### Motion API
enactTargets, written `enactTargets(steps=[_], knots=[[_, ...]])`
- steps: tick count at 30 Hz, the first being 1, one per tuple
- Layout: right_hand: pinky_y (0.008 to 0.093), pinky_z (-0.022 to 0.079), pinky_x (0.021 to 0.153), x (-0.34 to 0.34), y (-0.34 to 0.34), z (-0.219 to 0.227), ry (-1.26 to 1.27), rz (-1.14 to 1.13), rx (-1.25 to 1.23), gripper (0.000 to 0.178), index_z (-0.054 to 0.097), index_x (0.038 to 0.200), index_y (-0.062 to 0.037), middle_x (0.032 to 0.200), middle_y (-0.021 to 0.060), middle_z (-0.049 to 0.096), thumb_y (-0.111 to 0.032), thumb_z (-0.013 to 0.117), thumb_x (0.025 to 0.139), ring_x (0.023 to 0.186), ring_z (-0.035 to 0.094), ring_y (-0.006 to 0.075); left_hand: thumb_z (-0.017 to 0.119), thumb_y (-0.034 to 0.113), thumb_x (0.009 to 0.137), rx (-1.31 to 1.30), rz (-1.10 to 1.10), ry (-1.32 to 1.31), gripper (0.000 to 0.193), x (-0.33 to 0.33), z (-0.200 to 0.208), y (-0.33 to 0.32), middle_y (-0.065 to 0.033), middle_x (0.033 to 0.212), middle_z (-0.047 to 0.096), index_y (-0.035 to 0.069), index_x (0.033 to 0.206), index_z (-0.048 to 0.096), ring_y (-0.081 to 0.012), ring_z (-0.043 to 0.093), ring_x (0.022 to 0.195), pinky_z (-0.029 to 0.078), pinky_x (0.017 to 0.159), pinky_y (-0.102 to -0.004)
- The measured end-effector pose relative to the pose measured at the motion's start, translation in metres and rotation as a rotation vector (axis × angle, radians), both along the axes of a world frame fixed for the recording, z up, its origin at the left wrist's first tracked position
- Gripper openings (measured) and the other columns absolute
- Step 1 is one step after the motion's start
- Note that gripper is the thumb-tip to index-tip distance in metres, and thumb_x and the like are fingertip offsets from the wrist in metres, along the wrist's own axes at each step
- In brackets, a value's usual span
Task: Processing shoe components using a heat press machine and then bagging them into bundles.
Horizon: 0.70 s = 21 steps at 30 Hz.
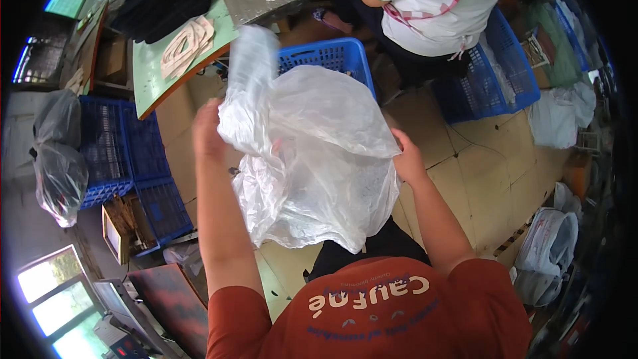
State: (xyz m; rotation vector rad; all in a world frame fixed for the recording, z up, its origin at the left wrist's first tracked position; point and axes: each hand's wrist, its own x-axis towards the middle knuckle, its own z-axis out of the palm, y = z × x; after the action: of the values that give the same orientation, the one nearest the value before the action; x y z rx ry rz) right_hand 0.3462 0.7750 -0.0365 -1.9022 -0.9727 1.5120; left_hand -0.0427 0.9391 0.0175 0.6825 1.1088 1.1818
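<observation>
A large translucent white plastic bag (325,153) is puffed out in front of my body, its crumpled lower part by my waist. My right hand (410,159) grips the bag's right edge, thumb uppermost. At the opposite side, my left hand (209,126) is closed at the bag's edge, a little smeared by motion, its fingertips partly hidden. A twisted, motion-blurred length of the plastic sticks up beside that hand. Behind the bag stands a blue plastic crate (359,60), mostly covered by it.
A green-topped table (149,83) at the far left bears black folded fabric (163,0) and pale cut pieces (189,46). Another person (438,6) stands at the far right beside blue crates (492,83). More blue crates (106,139) are stacked left; white bags (548,239) lie right.
</observation>
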Motion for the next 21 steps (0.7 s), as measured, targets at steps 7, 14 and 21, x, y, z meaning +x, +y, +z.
enactTargets(steps=[7,14,21], knots=[[0.0395,0.043,0.086,0.01,-0.004,0.032,-0.934,0.087,0.361,0.056,0.045,0.124,-0.0065,0.118,0.0202,0.043,0.005,0.053,0.07,0.1,0.051,0.0366,0.054,0.008,0.084,0.587,-0.551,0.41,0.01,0.106,0.081,-0.129,-0.012,0.073,0.057,0.0,0.081,0.058,-0.0208,0.054,0.064,0.043,0.059,-0.03],[0.0448,0.025,0.103,-0.11,0.062,-0.002,-0.579,0.66,0.492,0.058,0.043,0.127,-0.0106,0.132,0.0225,0.034,-0.025,0.063,0.074,0.124,0.03,0.0385,0.052,0.006,0.078,0.433,-0.536,1.632,0.043,0.127,-0.085,-0.083,-0.029,0.132,0.032,-0.005,0.119,0.047,-0.0458,0.038,0.116,0.032,0.097,-0.0494],[0.0549,0.013,0.105,-0.089,0.031,-0.214,-0.874,1.04,-0.205,0.097,0.016,0.142,-0.0258,0.147,0.0175,0.003,-0.058,0.065,0.065,0.131,0.009,0.0462,0.077,0.052,0.053,0.227,-1.082,1.824,0.102,0.128,-0.216,-0.051,-0.0179,0.145,0.015,0.019,0.138,0.03,-0.0427,0.005,0.133,0.015,0.103,-0.0593]])
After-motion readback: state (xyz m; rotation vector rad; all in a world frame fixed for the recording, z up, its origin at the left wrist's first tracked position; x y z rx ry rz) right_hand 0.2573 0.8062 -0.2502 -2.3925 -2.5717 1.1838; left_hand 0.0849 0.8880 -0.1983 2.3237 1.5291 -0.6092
